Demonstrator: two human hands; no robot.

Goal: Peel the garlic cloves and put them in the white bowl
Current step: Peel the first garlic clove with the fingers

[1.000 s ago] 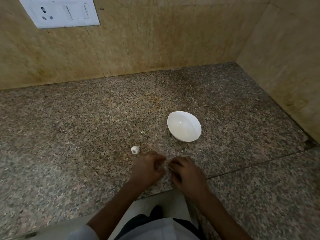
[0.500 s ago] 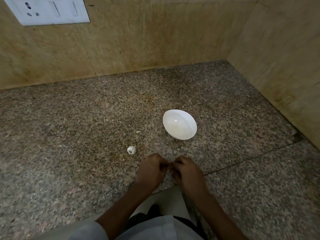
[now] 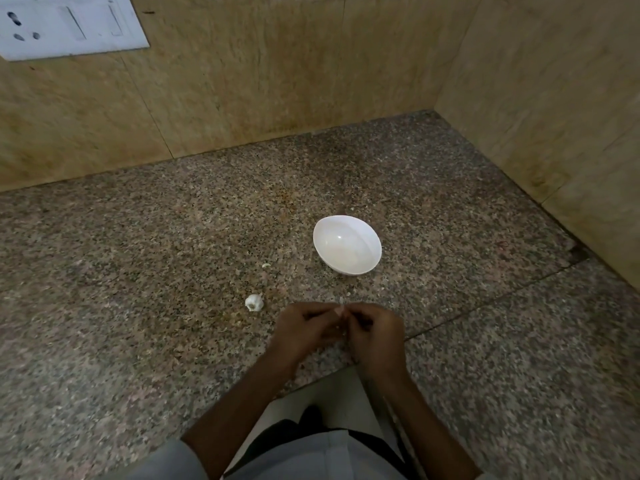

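In the lower centre of the frame I see the left hand (image 3: 304, 329) and the right hand (image 3: 375, 332) close together. The curled fingers (image 3: 360, 311) of both pinch a small pale garlic clove (image 3: 342, 310), mostly hidden between them. The round white bowl (image 3: 346, 245) stands on the speckled granite counter (image 3: 138, 271) above the hands. A small white garlic bulb (image 3: 254, 302) lies left of them.

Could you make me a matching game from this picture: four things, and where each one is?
1 round white bowl
2 small white garlic bulb
3 small pale garlic clove
4 white switch plate

A pinched between left hand and right hand
B high on tan wall
C on speckled granite counter, left of hands
D on counter, beyond hands

Pairs: 1-D, 2-C, 3-A, 4-B
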